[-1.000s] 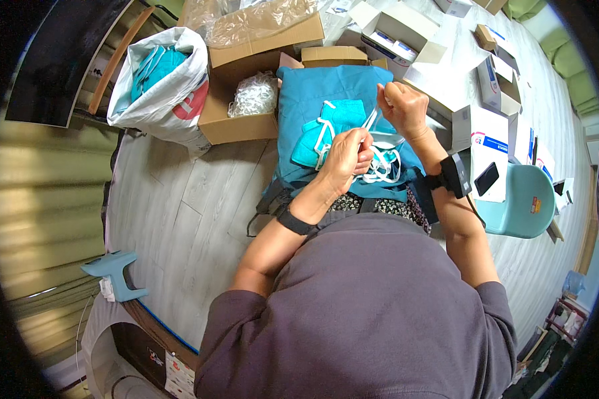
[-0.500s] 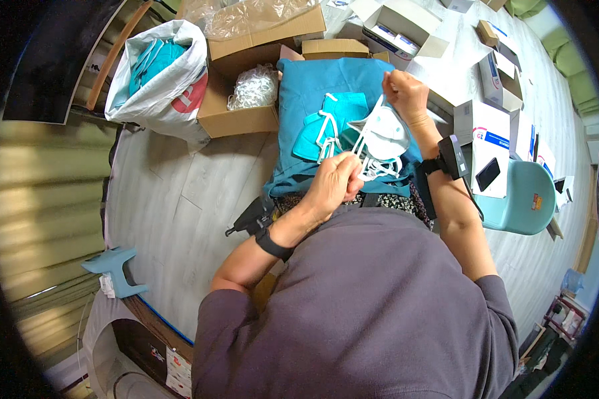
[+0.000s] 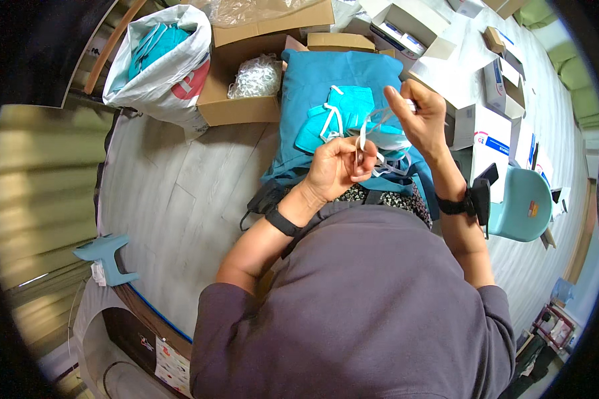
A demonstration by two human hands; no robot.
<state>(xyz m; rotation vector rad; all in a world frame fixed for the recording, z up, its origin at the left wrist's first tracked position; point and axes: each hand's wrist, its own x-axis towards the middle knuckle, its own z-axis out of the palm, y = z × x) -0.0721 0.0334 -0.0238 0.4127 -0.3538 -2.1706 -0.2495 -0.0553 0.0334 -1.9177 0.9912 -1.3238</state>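
My left hand point(image 3: 339, 166) is closed in a pinch on a white elastic strap point(image 3: 362, 136). To its right and a little farther off, my right hand point(image 3: 420, 118) makes a fist round white strap too, with a loop stretched between the two hands. Just below this loop rests a face mask point(image 3: 394, 141), partly hidden by my hands, its white inner side and a bit of teal showing. More teal masks point(image 3: 353, 103) with white straps lie overlapped beside it on a blue cloth point(image 3: 298, 83) over my lap. Loose white straps hang near my left fingers.
A white bag point(image 3: 160, 103) of teal masks stands at the far left. Next to it, a cardboard box point(image 3: 239, 112) holds a bundle of white straps point(image 3: 257, 76). White cartons point(image 3: 482, 126) and a pale blue-green chair point(image 3: 526, 206) are at right; a small stool point(image 3: 106, 256) is at left.
My right hand has shifted right and slightly nearer, its fist turned over. The mask's white inner side has tilted, so less of it shows. My left hand has turned, fingers more in view.
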